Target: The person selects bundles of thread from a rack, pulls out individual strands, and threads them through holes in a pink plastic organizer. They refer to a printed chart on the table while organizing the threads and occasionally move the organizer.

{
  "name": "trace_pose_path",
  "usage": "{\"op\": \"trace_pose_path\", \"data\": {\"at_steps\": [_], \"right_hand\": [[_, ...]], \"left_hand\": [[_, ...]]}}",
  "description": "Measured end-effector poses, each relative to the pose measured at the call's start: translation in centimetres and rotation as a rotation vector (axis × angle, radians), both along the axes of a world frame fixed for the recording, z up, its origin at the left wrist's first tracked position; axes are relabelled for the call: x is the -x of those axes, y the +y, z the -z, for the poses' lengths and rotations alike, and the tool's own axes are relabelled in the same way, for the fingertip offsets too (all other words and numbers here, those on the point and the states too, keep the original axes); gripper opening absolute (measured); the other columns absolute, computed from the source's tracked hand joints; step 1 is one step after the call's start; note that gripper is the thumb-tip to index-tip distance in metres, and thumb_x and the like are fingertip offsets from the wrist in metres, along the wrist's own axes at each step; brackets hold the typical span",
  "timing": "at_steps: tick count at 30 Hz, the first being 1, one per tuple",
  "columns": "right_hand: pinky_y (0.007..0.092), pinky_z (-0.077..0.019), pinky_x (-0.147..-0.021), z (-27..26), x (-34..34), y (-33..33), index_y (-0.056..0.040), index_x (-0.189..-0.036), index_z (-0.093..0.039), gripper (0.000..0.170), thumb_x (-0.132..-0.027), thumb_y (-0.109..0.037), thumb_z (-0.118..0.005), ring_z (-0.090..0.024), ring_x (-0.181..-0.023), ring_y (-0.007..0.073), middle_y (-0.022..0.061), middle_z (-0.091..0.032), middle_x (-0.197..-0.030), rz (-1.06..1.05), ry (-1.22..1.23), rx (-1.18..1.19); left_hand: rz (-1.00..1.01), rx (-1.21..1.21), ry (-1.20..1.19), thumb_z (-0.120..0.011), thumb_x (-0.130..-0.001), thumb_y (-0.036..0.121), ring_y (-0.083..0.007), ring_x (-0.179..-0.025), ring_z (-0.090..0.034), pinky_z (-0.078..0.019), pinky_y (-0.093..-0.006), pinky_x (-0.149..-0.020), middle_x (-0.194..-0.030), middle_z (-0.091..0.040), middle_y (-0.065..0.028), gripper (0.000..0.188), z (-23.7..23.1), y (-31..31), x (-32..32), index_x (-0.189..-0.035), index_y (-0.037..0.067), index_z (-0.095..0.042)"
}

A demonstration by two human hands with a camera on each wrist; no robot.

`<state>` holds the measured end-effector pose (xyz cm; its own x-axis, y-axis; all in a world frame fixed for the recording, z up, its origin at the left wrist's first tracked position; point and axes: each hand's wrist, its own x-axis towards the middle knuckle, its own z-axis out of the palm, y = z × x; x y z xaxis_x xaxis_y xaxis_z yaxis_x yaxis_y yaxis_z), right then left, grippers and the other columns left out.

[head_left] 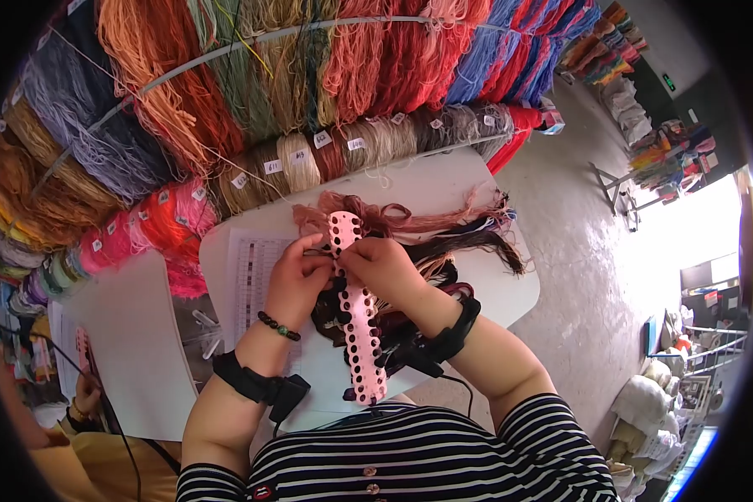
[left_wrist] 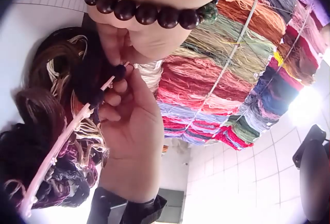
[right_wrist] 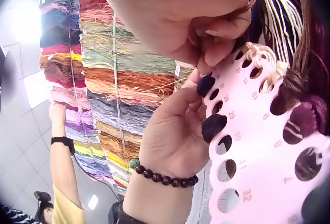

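Note:
A long pink thread card with numbered round holes down both edges lies over a heap of dark and brown embroidery threads. My left hand grips the card's edge near its far end. From the other side my right hand meets it, its fingertips pinching a thread at the same edge. In the right wrist view, dark navy knots fill holes close to the left fingers. Cream, brown and plum threads hang looped through holes on the opposite edge. Curled fingers hide most of the pinched thread.
Hanging skeins in many colours and labelled bundles line the far side of the white table. A printed chart sheet lies left of the card. Another person's hand is at a neighbouring table.

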<state>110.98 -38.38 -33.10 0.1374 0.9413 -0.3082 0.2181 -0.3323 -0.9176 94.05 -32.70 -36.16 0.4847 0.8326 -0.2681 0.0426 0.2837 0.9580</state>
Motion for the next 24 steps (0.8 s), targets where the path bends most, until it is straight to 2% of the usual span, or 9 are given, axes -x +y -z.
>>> {"op": "trace_pose_path", "data": {"at_steps": [3, 6, 9, 15, 18, 21, 24], "right_hand": [[0.0230, -0.0443, -0.054, 0.2, -0.1, -0.1, 0.0027, -0.088, -0.066, 0.022, -0.091, -0.018, -0.061, -0.056, -0.058, 0.0086, 0.0030, -0.062, -0.066, 0.046, 0.110, 0.055], [0.0256, -0.0451, -0.053, 0.9, -0.1, -0.2, 0.0032, -0.081, -0.066, 0.023, -0.086, -0.019, -0.061, -0.057, -0.055, 0.0103, 0.0041, -0.063, -0.063, 0.085, 0.156, 0.028], [0.0214, -0.0439, -0.053, 1.2, -0.2, -0.3, 0.0020, -0.089, -0.065, 0.021, -0.091, -0.018, -0.061, -0.057, -0.058, 0.0086, 0.0028, -0.063, -0.069, 0.093, 0.203, 0.073], [0.0212, -0.0432, -0.053, 1.1, -0.7, -1.0, 0.0017, -0.088, -0.065, 0.020, -0.091, -0.018, -0.061, -0.057, -0.059, 0.0083, 0.0026, -0.062, -0.069, 0.100, 0.291, 0.028], [0.0212, -0.0436, -0.053, 1.1, -1.3, -1.3, 0.0018, -0.087, -0.065, 0.020, -0.090, -0.018, -0.062, -0.057, -0.059, 0.0079, 0.0025, -0.062, -0.069, 0.138, 0.255, 0.035], [0.0274, -0.0473, -0.056, 0.8, -1.3, -1.4, 0.0035, -0.078, -0.066, 0.026, -0.085, -0.021, -0.064, -0.059, -0.058, 0.0118, 0.0058, -0.063, -0.064, 0.146, 0.121, -0.045], [0.0299, -0.0482, -0.057, 0.7, -0.5, -1.3, 0.0034, -0.076, -0.066, 0.027, -0.085, -0.023, -0.064, -0.060, -0.057, 0.0145, 0.0078, -0.064, -0.062, 0.104, 0.026, -0.063]], "left_hand": [[-0.007, 0.043, -0.017, -0.059, -0.086, -0.002, -0.0133, -0.078, -0.066, -0.0551, -0.0243, -0.068, -0.095, -0.068, -0.0111, 0.045, -0.4, 0.0, -0.2, -0.129, 0.001, -0.047], [0.004, 0.072, -0.022, -0.058, -0.086, -0.002, -0.0132, -0.078, -0.066, -0.0550, -0.0242, -0.068, -0.095, -0.068, -0.0107, 0.045, -0.2, 0.1, -0.1, -0.129, 0.001, -0.047], [0.023, 0.033, 0.007, -0.058, -0.087, -0.002, -0.0128, -0.079, -0.066, -0.0546, -0.0241, -0.067, -0.095, -0.068, -0.0097, 0.044, -0.3, 0.0, -0.1, -0.129, 0.001, -0.047], [0.036, 0.055, 0.013, -0.057, -0.088, -0.001, -0.0117, -0.084, -0.064, -0.0523, -0.0232, -0.070, -0.097, -0.067, -0.0071, 0.045, -0.4, -0.4, -0.2, -0.131, 0.003, -0.046], [0.047, 0.057, 0.034, -0.056, -0.088, -0.001, -0.0117, -0.087, -0.063, -0.0514, -0.0229, -0.072, -0.099, -0.067, -0.0064, 0.045, -0.4, -0.5, -0.2, -0.132, 0.004, -0.046], [0.024, 0.052, 0.018, -0.057, -0.088, -0.001, -0.0112, -0.083, -0.064, -0.0526, -0.0230, -0.070, -0.095, -0.067, -0.0077, 0.044, 0.1, -0.4, -0.2, -0.130, 0.001, -0.046], [0.013, 0.048, 0.000, -0.059, -0.087, 0.000, -0.0107, -0.080, -0.064, -0.0528, -0.0227, -0.068, -0.093, -0.067, -0.0082, 0.044, 0.1, -0.6, -0.4, -0.129, 0.000, -0.047]]}}
